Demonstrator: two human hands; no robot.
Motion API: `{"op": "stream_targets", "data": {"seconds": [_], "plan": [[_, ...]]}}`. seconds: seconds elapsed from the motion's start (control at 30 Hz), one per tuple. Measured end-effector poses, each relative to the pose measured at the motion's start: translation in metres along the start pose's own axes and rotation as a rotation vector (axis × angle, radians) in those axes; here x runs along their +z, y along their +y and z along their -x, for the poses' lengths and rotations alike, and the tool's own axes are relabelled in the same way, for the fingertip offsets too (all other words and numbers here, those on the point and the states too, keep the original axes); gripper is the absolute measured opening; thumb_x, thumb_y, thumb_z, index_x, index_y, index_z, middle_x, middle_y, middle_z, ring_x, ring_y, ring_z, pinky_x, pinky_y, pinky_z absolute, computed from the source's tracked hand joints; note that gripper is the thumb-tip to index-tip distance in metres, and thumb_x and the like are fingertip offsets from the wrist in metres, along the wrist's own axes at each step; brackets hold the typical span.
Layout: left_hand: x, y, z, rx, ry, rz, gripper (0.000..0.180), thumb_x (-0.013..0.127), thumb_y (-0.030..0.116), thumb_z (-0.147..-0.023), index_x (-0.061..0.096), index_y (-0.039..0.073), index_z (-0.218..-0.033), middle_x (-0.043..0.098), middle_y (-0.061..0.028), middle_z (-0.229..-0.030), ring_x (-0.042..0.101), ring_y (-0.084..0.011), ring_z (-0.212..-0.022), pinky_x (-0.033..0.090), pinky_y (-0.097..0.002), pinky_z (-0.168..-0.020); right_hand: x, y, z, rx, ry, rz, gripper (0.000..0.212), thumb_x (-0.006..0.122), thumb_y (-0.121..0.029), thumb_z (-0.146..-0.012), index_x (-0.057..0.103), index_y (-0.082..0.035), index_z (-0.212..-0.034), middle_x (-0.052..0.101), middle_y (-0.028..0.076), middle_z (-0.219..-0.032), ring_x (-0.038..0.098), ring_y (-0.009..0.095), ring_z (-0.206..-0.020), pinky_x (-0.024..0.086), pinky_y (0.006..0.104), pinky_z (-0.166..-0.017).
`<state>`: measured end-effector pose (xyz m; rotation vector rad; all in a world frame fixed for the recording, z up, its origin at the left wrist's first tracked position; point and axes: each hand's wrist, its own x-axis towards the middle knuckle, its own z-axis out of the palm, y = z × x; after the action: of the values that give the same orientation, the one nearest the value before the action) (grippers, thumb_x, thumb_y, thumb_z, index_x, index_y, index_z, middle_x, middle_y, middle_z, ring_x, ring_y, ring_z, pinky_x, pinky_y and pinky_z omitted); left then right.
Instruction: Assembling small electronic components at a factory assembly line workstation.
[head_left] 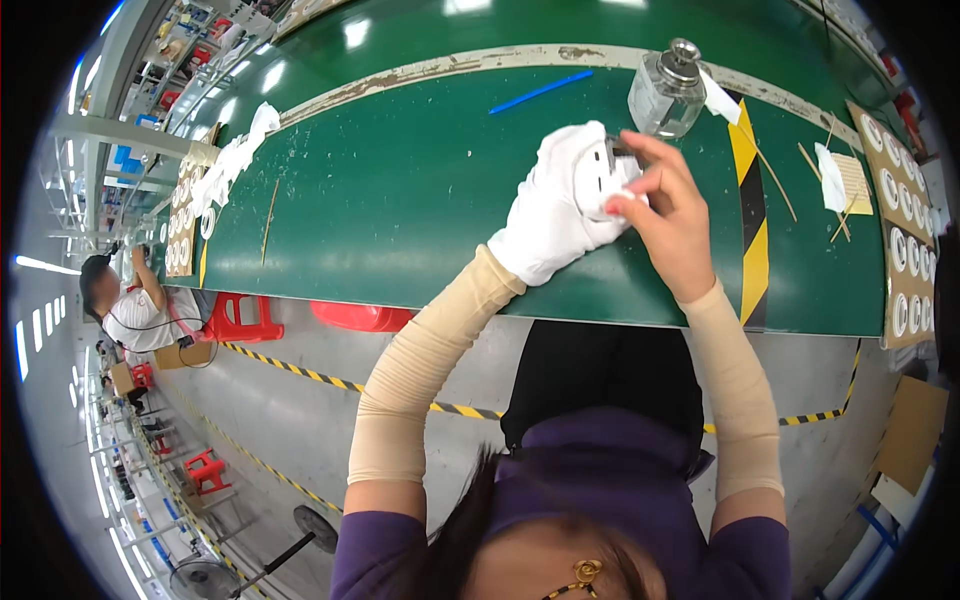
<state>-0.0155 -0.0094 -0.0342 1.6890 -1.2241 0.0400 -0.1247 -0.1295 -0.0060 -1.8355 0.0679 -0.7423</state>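
Here, two hands (555, 205) (675, 220), one white part (590, 180), one bottle (665, 95).

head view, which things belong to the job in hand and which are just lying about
In the job:
white part, in the gloved left hand
right hand, fingers at it
round white parts at right, possibly

Apparently just lying about:
blue stick
glass bottle
thin wooden stick at left
white cloth at left
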Motion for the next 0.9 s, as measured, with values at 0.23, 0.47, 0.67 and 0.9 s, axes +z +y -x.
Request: {"op": "stream_targets", "data": {"seconds": [0.23, 0.47, 0.67, 0.9], "plan": [[-0.001, 0.008, -0.001, 0.043, 0.054, -0.162, 0.086, 0.084, 0.027, -0.062, 0.038, 0.011, -0.133, 0.045, -0.0157, -0.125, 0.057, -0.0354, -0.104, 0.051, -0.0413, -0.082, 0.007, 0.003, -0.011, 0.364, 0.274, -0.314, 0.016, 0.073, -0.004, -0.079, 0.058, -0.001, -0.083, 0.053, 0.015, -0.124, 0.056, 0.011, -0.096, 0.046, 0.0250, -0.079], [-0.001, 0.000, 0.000, 0.055, 0.060, -0.088, 0.082, 0.083, 0.029, -0.064, 0.040, 0.011, -0.132, 0.047, -0.0151, -0.124, 0.058, -0.0349, -0.101, 0.052, -0.0409, -0.080, 0.021, -0.008, 0.006, 0.098, 0.207, -0.140, 0.020, 0.074, -0.002, -0.076, 0.055, 0.000, -0.080, 0.053, 0.015, -0.124, 0.055, 0.017, -0.101, 0.045, 0.0277, -0.084], [0.001, 0.006, 0.000, 0.061, 0.083, -0.195, 0.083, 0.083, 0.030, -0.062, 0.041, 0.011, -0.132, 0.046, -0.0148, -0.124, 0.059, -0.0350, -0.098, 0.052, -0.0413, -0.078, 0.017, -0.007, 0.000, 0.203, 0.190, -0.184, 0.019, 0.070, 0.004, -0.078, 0.052, -0.003, -0.081, 0.050, 0.017, -0.130, 0.050, 0.022, -0.117, 0.041, 0.0323, -0.096], [-0.001, 0.008, -0.003, 0.126, 0.095, -0.175, 0.078, 0.082, 0.027, -0.062, 0.044, 0.014, -0.130, 0.047, -0.0151, -0.122, 0.059, -0.0353, -0.098, 0.053, -0.0411, -0.077, 0.021, -0.009, 0.003, 0.089, 0.223, -0.092, 0.014, 0.069, 0.005, -0.077, 0.056, 0.000, -0.081, 0.052, 0.014, -0.123, 0.058, 0.014, -0.093, 0.049, 0.0255, -0.074]]}}
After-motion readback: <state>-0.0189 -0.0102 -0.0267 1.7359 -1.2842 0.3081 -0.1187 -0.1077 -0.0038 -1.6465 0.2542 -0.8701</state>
